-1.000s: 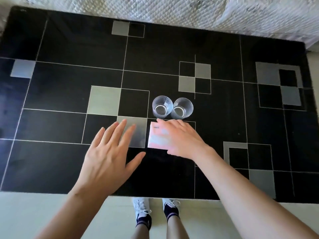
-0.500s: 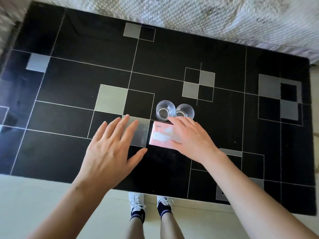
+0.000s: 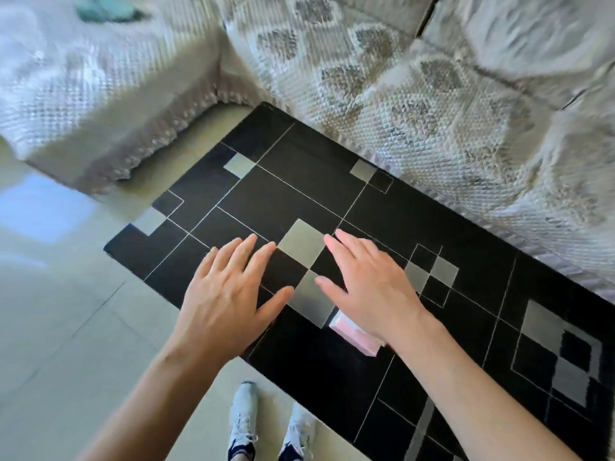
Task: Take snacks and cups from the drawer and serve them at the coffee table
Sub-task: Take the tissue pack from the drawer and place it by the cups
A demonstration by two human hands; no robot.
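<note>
- Neither grip is holding anything: left hand (image 3: 229, 296) and right hand (image 3: 372, 287) are hovering flat, fingers spread.
- Black glass tabletop (image 3: 416, 377) with grey squares is carrying the snack.
- Pink rectangular snack packet (image 3: 354, 337) is lying under the right wrist.

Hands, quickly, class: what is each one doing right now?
Left hand: open, fingers spread, holding nothing.
Right hand: open, flat above the pink packet, not gripping it.

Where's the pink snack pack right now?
In the head view the pink pack lies flat on the black table near its front edge, partly hidden under the right hand's wrist, right of the left hand.
</note>
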